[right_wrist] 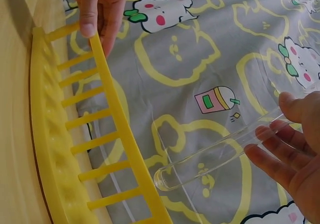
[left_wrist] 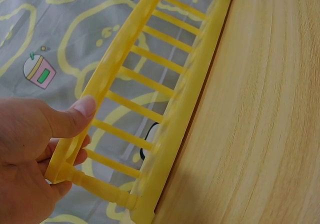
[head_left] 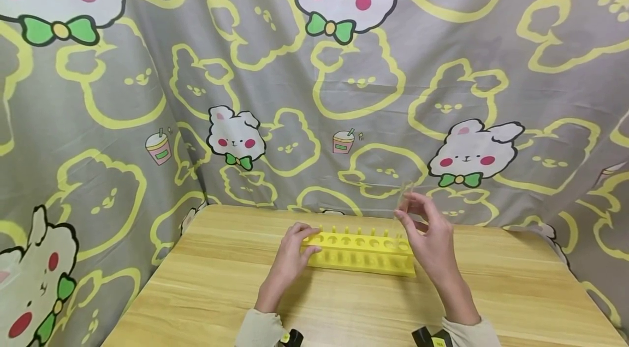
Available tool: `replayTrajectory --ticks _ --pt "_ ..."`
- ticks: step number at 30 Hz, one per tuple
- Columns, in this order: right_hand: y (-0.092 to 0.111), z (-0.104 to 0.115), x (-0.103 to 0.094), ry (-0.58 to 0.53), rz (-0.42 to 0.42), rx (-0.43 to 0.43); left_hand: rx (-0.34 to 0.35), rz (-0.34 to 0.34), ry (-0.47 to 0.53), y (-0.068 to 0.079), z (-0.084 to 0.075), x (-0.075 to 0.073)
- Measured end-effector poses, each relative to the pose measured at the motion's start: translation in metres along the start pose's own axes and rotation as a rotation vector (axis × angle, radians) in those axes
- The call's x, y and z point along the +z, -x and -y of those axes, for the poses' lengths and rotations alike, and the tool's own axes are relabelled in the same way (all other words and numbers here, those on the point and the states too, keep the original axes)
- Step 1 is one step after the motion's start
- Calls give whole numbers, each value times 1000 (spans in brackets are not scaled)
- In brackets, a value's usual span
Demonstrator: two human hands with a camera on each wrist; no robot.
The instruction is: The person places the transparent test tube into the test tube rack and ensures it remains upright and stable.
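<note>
Can barely trace the clear tube in the head view. Cannot see all of the yellow rack or right hand, cropped in the right wrist view.

The head view is looking forward and down from farther back, while both wrist views are closely sharing the yellow rack from opposite ends.

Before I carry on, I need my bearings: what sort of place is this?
Probably a makeshift tabletop work booth rather than a real laboratory: cartoon-print fabric hangs behind and beside a wood-grain table, which bears a yellow rack, with a clear test tube held close by.
</note>
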State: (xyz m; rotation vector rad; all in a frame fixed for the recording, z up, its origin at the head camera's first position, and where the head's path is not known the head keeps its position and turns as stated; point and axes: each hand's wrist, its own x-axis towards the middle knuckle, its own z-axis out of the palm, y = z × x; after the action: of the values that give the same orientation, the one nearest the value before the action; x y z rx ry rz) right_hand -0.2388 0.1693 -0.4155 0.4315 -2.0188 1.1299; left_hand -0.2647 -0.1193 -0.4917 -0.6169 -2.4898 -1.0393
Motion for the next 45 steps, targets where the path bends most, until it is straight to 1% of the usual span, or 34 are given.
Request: replayTrajectory --ticks 4,12,21,31,37,41,45 --pt "0 -2 1 -20 20 2 -12 15 -1 -1 0 0" --pt "-3 0 4 -43 47 14 -9 9 4 -3 -1 0" --pt "-4 0 9 -38 40 12 -15 18 8 -3 0 2" --pt "-4 0 12 -67 41 22 -25 27 -7 -3 -1 2" --pt "-5 0 16 -67 61 15 -17 18 4 -2 -1 1" --pt "-5 0 18 -63 58 10 -7 11 1 -2 -1 0" --pt "-5 0 20 -72 60 13 -22 17 3 -2 -1 1"
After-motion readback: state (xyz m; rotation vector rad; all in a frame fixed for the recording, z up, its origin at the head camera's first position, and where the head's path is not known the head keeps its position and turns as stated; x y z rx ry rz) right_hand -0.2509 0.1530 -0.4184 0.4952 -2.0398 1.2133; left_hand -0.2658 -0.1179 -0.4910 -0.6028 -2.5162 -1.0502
